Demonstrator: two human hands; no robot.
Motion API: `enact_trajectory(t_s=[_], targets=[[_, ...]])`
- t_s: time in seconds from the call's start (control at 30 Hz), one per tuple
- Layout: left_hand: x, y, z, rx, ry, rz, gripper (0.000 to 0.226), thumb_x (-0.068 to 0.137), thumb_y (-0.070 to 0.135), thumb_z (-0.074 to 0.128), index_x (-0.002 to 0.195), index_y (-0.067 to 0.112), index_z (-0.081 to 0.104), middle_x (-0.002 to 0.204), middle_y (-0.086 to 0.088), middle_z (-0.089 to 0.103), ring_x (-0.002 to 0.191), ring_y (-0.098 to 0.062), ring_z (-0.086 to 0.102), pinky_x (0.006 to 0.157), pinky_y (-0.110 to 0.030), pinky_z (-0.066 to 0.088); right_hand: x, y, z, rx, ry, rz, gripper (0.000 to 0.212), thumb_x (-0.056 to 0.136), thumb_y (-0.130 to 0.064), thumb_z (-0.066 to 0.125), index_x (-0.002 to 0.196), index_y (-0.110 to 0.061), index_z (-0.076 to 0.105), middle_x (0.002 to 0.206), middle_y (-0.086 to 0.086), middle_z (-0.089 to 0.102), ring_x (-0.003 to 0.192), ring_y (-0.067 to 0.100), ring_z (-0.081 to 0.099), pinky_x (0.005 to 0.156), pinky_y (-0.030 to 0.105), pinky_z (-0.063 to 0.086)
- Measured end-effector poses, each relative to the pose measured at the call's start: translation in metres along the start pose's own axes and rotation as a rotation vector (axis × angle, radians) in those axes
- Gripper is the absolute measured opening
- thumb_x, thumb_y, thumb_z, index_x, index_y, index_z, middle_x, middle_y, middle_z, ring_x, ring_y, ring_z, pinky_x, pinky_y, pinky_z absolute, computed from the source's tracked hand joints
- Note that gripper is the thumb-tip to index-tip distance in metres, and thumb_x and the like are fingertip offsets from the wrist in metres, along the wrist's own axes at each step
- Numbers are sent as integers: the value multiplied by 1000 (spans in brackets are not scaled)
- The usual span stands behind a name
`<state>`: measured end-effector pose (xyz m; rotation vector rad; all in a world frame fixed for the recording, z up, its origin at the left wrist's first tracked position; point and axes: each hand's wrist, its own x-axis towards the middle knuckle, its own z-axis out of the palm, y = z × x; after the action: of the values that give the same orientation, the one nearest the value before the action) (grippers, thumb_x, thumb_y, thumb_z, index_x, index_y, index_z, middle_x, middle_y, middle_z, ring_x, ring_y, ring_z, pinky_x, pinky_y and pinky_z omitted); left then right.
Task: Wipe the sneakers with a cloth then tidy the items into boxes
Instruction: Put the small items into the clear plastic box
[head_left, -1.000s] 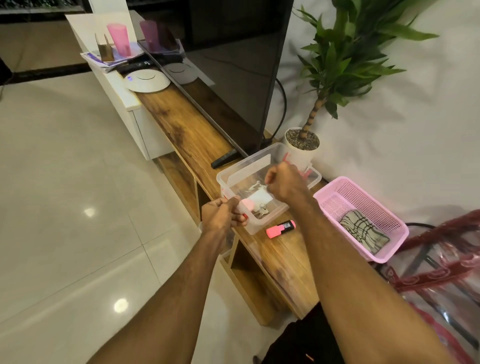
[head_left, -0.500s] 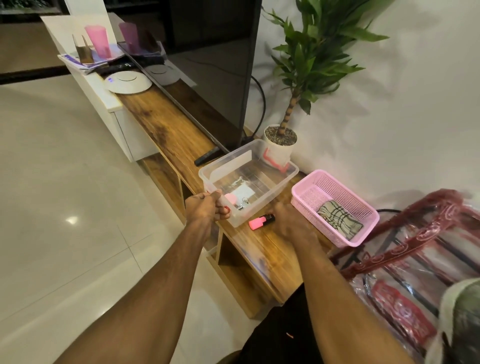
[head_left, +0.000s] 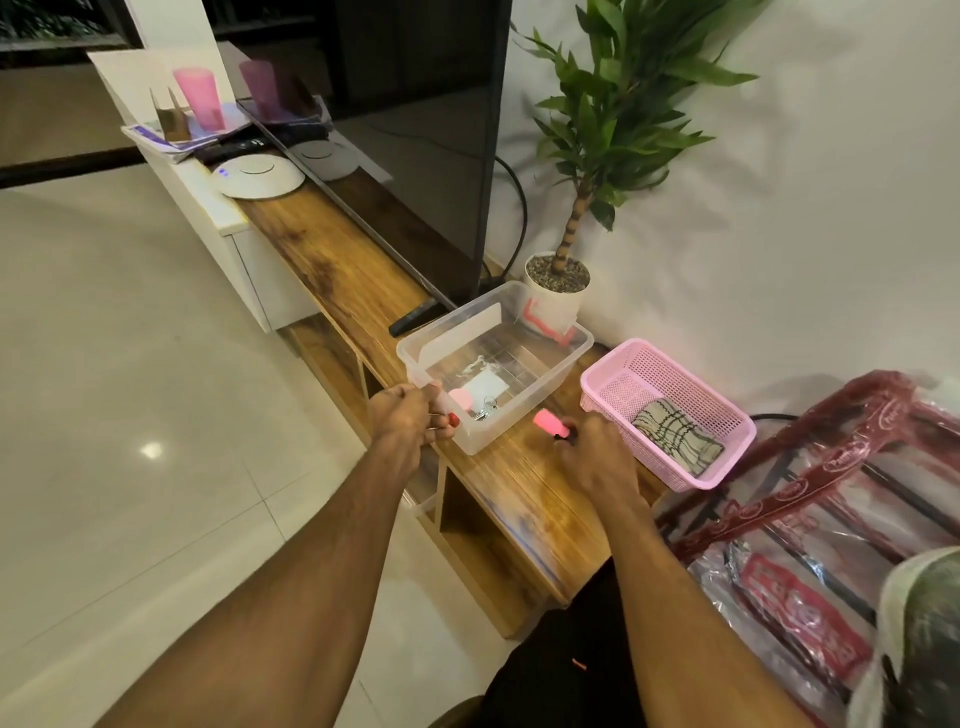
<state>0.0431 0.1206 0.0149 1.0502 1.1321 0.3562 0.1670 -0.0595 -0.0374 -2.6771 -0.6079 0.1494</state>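
A wooden TV stand (head_left: 332, 260) runs from upper left to lower centre of the frame, crowded at both ends. At upper left stand two pink cups (head_left: 200, 98) and a round white device (head_left: 258, 175). A dark television (head_left: 415, 130) fills the top centre, with a black remote (head_left: 413, 323) at its foot and a potted plant (head_left: 558, 291) against the wall. A clear plastic box (head_left: 530, 405) sits at centre, holding keys (head_left: 485, 411) and a white card (head_left: 485, 387). Just right of it a pink basket (head_left: 670, 374) holds a folded checked cloth (head_left: 675, 434). A red rack (head_left: 831, 467) wrapped in plastic crowds the lower right.

My left hand (head_left: 410, 415) is at the box's near corner, fingers curled round a red-tipped item (head_left: 453, 420) I cannot make out. My right hand (head_left: 592, 457) pinches the dark end of a pink marker (head_left: 549, 423) between fingertips. The marker lies in the gap between box and basket, low over the wood. Whether it touches the wood is unclear. Its long axis runs lower right to upper left, with the pink end pointing toward the box.
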Motion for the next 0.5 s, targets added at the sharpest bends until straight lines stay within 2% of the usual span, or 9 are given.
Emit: enact_trajectory(t_s=[0.07, 0.13, 0.23, 0.3, 0.37, 0.43, 0.5], targets=[[-1, 2, -1, -8, -1, 0, 17, 89, 14, 70, 101, 2, 66, 73, -14, 70, 48, -15, 65, 62, -30, 61, -5, -1, -12, 98, 188, 59, 26, 83, -15, 69, 108, -11, 68, 91, 5, 66, 75, 20, 62, 69, 36, 55], [-3, 5, -1, -10, 2, 9, 16, 89, 12, 70, 102, 3, 65, 79, -15, 71, 53, -17, 67, 65, -32, 61, -2, -8, -25, 153, 319, 43, 25, 83, -17, 67, 107, -10, 69, 91, 7, 67, 73, 21, 61, 65, 33, 54], [-4, 7, -1, -15, 1, 8, 12, 89, 9, 69, 98, 5, 63, 91, -17, 73, 57, -19, 68, 66, -32, 59, 11, -31, -43, 217, 372, -63, 18, 82, -18, 64, 98, -10, 68, 86, 7, 64, 71, 21, 57, 60, 28, 43], [-4, 6, 0, -37, 7, 7, 14, 88, 8, 69, 100, 5, 63, 94, -18, 73, 56, -19, 69, 66, -32, 60, 22, -54, -51, 232, 293, -205, 22, 82, -15, 65, 104, -10, 69, 92, 5, 64, 76, 19, 56, 65, 27, 39], [-1, 6, 1, -54, 14, -4, 18, 88, 8, 70, 105, 4, 63, 95, -17, 73, 59, -21, 71, 70, -35, 62, 35, -78, -52, 188, 158, -324, 26, 83, -13, 67, 108, -13, 70, 98, 3, 66, 83, 18, 57, 70, 30, 45], [0, 8, 0, -62, -6, -16, 19, 87, 6, 71, 104, 3, 63, 97, -18, 72, 59, -21, 72, 72, -37, 62, 53, -99, -44, 82, -29, -366, 26, 82, -12, 70, 108, -16, 71, 100, 0, 68, 86, 16, 60, 74, 32, 52], [0, 11, -4, -66, -36, -41, 13, 85, 3, 71, 95, 3, 63, 94, -19, 72, 55, -22, 70, 72, -40, 61, 66, -115, -30, -76, -186, -394, 23, 82, -14, 71, 105, -18, 69, 99, -1, 67, 85, 15, 60, 73, 28, 52]])
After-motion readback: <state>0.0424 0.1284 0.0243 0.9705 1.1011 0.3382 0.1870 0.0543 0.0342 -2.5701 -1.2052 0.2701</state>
